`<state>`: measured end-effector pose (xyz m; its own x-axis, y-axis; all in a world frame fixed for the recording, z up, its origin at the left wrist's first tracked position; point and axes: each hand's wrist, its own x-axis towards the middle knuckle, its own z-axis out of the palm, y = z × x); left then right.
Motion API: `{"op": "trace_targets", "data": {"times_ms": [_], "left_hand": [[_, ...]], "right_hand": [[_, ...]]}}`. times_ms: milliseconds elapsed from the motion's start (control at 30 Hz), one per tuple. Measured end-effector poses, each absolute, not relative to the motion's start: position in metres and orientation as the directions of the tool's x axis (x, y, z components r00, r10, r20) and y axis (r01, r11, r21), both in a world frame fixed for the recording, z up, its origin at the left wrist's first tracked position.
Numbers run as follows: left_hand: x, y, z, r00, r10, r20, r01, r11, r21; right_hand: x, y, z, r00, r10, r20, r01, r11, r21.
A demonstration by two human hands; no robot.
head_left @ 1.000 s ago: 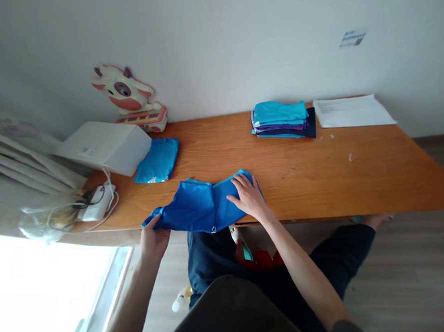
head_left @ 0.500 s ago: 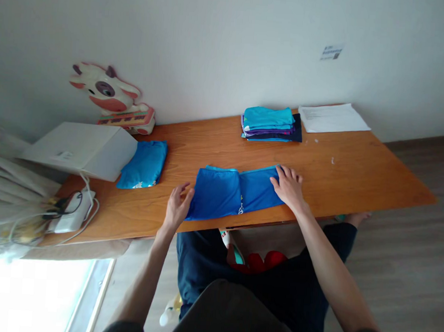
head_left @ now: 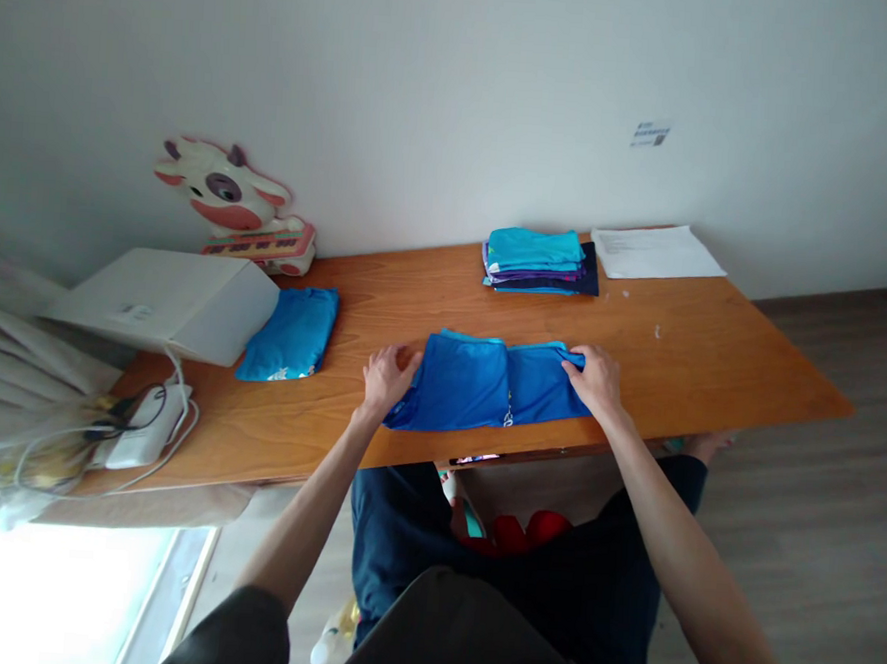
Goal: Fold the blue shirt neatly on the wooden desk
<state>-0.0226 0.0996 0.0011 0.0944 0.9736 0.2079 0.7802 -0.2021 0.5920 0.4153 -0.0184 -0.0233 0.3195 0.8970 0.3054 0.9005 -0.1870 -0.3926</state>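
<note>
A dark blue folded cloth (head_left: 466,384) with a lighter blue back edge and a small print lies lengthwise on the wooden table (head_left: 385,303), near its front edge. My left hand (head_left: 390,377) is at the cloth's left end, its fingers curled round the edge. At the far right corner, my right hand (head_left: 595,378) pinches the fabric, which bunches a little under the fingers. Behind it sits a stack of folded clothes (head_left: 536,253), bright blue on top with purple and dark layers below. Another folded blue garment (head_left: 293,333) rests to the left.
A white box (head_left: 167,295) stands at the left, with a power strip (head_left: 144,429) and cables in front. The cow-shaped toy keyboard (head_left: 241,204) leans near the wall. White papers (head_left: 655,253) lie at the back right.
The blue cloth has shifted to the right. My left hand has moved right and closed on its left end; my right hand has gone from resting on the corner to pinching it.
</note>
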Motion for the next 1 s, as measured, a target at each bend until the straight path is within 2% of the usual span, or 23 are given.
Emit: {"op": "trace_targets", "data": {"times_ms": [100,200,267,367,433,500,567,733,800,867,933,1000], "left_hand": [[0.018,0.114,0.001,0.196,0.951,0.238,0.764,-0.300,0.571],[0.043,0.133,0.005,0.223,0.951,0.212,0.684,-0.308,0.662],[0.039,0.141,0.008,0.141,0.953,0.268,0.601,-0.297,0.742],[0.007,0.141,0.010,-0.091,0.927,0.365,0.377,-0.307,0.874],[-0.022,0.133,0.010,-0.241,0.911,0.335,0.174,-0.299,0.938],[-0.048,0.122,0.015,-0.308,0.915,0.260,0.001,-0.273,0.962],[-0.069,0.109,0.029,-0.298,0.931,0.211,-0.113,-0.254,0.961],[-0.102,0.064,0.086,-0.214,0.933,0.291,-0.301,-0.346,0.889],[-0.108,0.035,0.098,-0.239,0.903,0.357,-0.294,-0.417,0.860],[-0.112,-0.001,0.094,-0.289,0.861,0.418,-0.202,-0.481,0.853],[-0.113,-0.036,0.077,-0.250,0.884,0.395,-0.069,-0.423,0.903],[-0.112,-0.063,0.054,-0.216,0.930,0.296,0.061,-0.290,0.955]], "right_hand": [[0.405,-0.013,-0.023,0.294,0.909,0.295,0.889,-0.146,-0.434],[0.404,-0.016,-0.021,0.320,0.895,0.310,0.879,-0.159,-0.449],[0.411,-0.019,-0.021,0.361,0.877,0.319,0.857,-0.176,-0.485],[0.421,-0.020,-0.020,0.450,0.845,0.288,0.788,-0.224,-0.574],[0.418,-0.013,-0.019,0.470,0.844,0.260,0.744,-0.221,-0.631],[0.407,-0.002,-0.014,0.447,0.854,0.265,0.715,-0.163,-0.680],[0.390,0.008,-0.002,0.419,0.849,0.323,0.689,-0.066,-0.722],[0.368,-0.008,0.050,0.352,0.781,0.516,0.553,0.271,-0.788],[0.370,-0.038,0.066,0.309,0.796,0.521,0.488,0.338,-0.805],[0.373,-0.076,0.072,0.206,0.868,0.451,0.410,0.342,-0.846],[0.373,-0.115,0.067,0.020,0.958,0.286,0.367,0.259,-0.893],[0.371,-0.147,0.058,-0.124,0.988,0.087,0.398,0.130,-0.908]]}}
